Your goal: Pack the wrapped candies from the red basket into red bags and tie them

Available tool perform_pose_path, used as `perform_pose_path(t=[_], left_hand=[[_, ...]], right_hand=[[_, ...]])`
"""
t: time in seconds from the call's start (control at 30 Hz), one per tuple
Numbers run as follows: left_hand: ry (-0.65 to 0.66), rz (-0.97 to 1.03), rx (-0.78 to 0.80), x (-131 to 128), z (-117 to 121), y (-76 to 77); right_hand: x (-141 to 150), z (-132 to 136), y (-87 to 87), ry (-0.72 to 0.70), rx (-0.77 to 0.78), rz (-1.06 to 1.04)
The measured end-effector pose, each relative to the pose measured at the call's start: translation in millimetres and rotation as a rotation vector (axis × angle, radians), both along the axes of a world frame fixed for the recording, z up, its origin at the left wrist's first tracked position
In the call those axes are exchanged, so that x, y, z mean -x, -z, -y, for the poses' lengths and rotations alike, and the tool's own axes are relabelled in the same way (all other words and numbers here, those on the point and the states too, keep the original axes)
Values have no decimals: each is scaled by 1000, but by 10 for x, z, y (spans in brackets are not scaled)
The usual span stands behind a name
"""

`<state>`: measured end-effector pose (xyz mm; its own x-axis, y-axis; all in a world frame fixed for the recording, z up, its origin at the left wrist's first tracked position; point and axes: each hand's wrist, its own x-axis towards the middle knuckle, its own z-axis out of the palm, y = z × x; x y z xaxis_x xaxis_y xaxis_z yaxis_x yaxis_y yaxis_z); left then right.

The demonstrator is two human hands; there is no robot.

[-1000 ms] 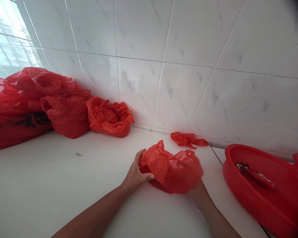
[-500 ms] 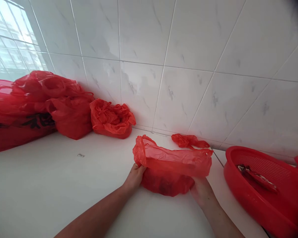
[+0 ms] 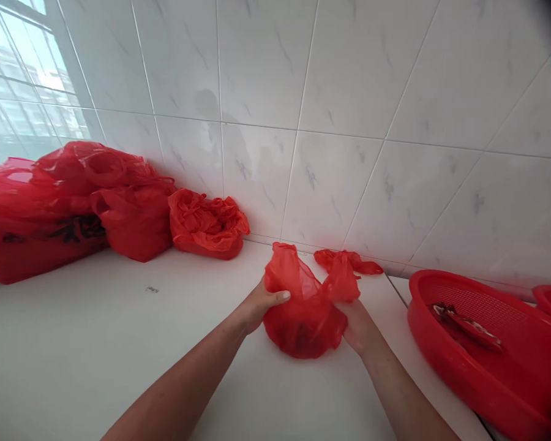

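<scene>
A thin red plastic bag [image 3: 305, 312] sits on the white counter [image 3: 119, 343] in front of me, bulging with something dark inside. My left hand [image 3: 259, 303] grips its left edge, thumb over the plastic. My right hand [image 3: 358, 324] is closed on the bag's right edge, fingers partly hidden behind the plastic. The bag's top edges are gathered upward between both hands.
A crumpled red bag [image 3: 349, 261] lies by the tiled wall behind. An open red bag [image 3: 206, 223] and larger full red bags [image 3: 64, 208] stand at the back left under a window. A red plastic basket [image 3: 482, 349] holding a dark item sits at right.
The bag's mouth was stretched wide between my hands half a second ago; now both hands have come together and the edges are bunched upward.
</scene>
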<state>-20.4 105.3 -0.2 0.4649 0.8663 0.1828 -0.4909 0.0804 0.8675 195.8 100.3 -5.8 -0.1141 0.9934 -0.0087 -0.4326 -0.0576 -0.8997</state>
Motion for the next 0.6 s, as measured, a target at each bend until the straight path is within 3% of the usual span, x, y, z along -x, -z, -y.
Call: perform_pose_path(t=[0.1, 0.27, 0.4, 0.6], left_hand=[[36, -60, 64, -137, -54, -118], [-272, 107, 243, -257, -141, -141], [-320, 200, 267, -289, -182, 6], [-343, 108, 144, -263, -198, 362]], right_hand=[[-1, -119, 15, 104, 29, -107], [-123, -222, -78, 240, -35, -294], [-233, -256, -54, 229, -50, -307], [-290, -303, 267, 155, -14, -242]])
